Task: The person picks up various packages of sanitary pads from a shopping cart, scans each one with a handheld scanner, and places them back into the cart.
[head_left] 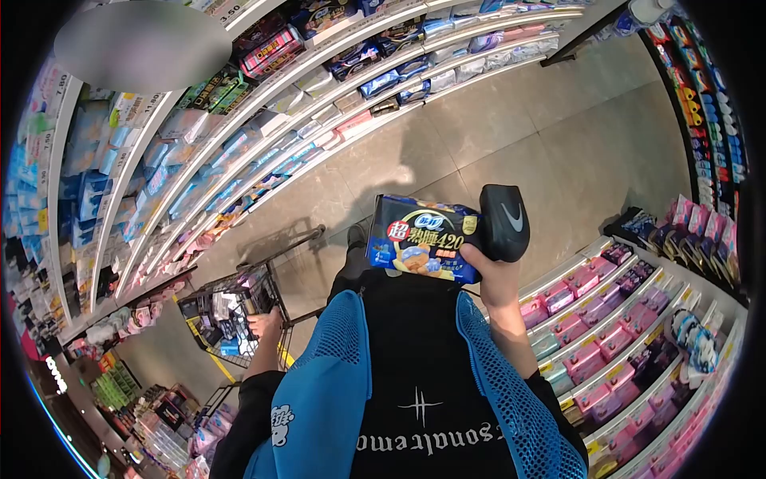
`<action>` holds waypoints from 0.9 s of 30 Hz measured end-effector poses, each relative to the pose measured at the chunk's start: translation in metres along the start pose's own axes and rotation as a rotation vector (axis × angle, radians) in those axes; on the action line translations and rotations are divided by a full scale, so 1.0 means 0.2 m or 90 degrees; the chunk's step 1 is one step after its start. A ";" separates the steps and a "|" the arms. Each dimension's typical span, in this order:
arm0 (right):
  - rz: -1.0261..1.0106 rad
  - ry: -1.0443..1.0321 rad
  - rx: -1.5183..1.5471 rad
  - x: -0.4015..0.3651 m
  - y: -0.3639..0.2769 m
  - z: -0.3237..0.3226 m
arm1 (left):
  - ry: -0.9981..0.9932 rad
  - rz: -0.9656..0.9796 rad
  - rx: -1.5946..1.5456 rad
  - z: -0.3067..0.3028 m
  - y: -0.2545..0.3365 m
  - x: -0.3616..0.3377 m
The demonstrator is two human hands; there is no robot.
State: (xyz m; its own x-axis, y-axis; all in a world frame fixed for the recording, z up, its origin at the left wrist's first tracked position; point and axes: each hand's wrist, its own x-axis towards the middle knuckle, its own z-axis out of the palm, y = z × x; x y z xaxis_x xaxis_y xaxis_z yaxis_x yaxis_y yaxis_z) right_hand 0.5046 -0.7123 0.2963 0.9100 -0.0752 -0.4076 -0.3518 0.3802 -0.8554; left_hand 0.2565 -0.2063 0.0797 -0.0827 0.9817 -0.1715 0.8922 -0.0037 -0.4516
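My right hand (pixel 491 278) is closed on the right end of a dark blue and black package (pixel 424 239), its thumb over the front. The package is held roughly level in front of my body, with its printed face showing. A black object with a pale swoosh mark (pixel 504 223) is just beyond this hand, beside the package; whether they touch is unclear. My left hand (pixel 267 323) is closed on the rim of a black shopping cart (pixel 278 291). Several packaged goods (pixel 239 307) lie inside the cart.
Long shelves of packaged goods (pixel 239 148) curve along the left and top. Shelves with pink and purple packs (pixel 586 355) stand at the lower right, and more racks (pixel 710 104) at the far right. Grey tiled floor (pixel 511 128) lies between them.
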 end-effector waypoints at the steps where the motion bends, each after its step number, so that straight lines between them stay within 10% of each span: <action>1: 0.003 0.002 0.006 0.02 -0.02 -0.04 | -0.022 0.054 -0.050 -0.09 0.01 -0.11; 19: 0.031 -0.041 0.054 0.28 -0.21 -0.30 | -0.156 0.265 0.084 -0.07 0.36 -0.50; 23: -0.006 -0.064 0.010 0.37 -0.23 -0.27 | -0.386 0.512 0.418 -0.63 0.63 -0.64; 27: -0.020 -0.082 -0.045 0.45 -0.27 -0.21 | -0.093 0.814 0.147 -1.09 0.98 -1.06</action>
State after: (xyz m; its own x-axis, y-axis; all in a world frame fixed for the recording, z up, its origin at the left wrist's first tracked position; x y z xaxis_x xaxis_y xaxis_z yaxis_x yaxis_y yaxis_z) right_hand 0.5955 -0.7784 0.2930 0.9399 0.0340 -0.3397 -0.3327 0.3138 -0.8893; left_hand 0.5456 -0.3736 0.2184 0.7016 0.2303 -0.6743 0.2805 -0.9592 -0.0358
